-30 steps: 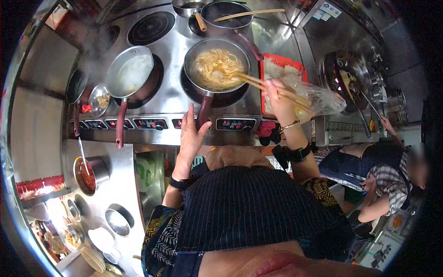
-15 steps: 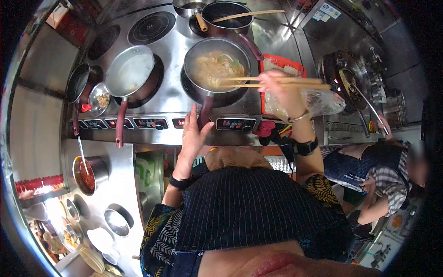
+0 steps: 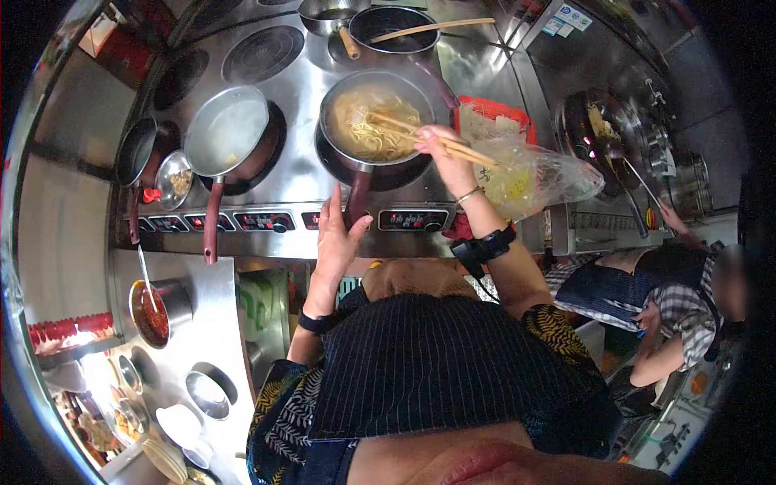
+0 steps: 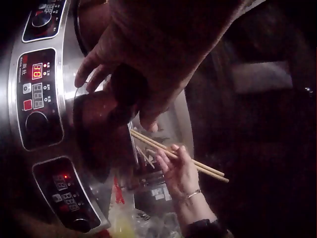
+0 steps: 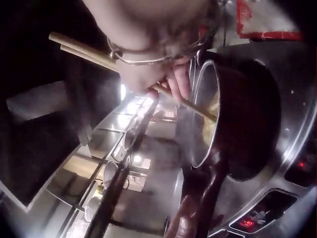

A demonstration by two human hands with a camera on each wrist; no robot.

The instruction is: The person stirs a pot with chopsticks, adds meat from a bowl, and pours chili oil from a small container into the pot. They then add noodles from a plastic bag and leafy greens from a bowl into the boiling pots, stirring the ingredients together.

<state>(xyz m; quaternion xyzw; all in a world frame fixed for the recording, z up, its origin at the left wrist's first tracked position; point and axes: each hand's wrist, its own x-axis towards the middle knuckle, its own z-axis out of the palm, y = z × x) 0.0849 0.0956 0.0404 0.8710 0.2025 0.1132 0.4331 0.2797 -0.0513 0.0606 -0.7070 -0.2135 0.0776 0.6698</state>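
Note:
Noodles (image 3: 386, 147) steam in a saucepan (image 3: 327, 136) on the front burner in the head view. My right hand (image 3: 446, 155) grips a pair of long wooden chopsticks (image 3: 478, 155), whose tips reach down among the noodles. Seen from the right wrist, the chopsticks (image 5: 195, 108) pass over the pan's rim. My left hand (image 3: 334, 242) holds the pan's dark red handle (image 3: 360, 191) loosely, fingers along one side and thumb on the other. From the left wrist, that thumb (image 4: 148, 121) shows beside the dark handle.
A light-coloured pot (image 3: 228, 133) holds cloudy liquid to the left, by a small metal bowl (image 3: 174, 179). Right of the noodles stands a red basket (image 3: 493, 107) with a clear plastic bag (image 3: 558, 171). A pot of red sauce (image 3: 153, 315) stands lower left. Another person (image 3: 655, 299) works at a wok (image 3: 602, 137).
My right hand swings right and then back left toward the pan, stirring the noodles with the chopsticks. My left hand stays at the handle.

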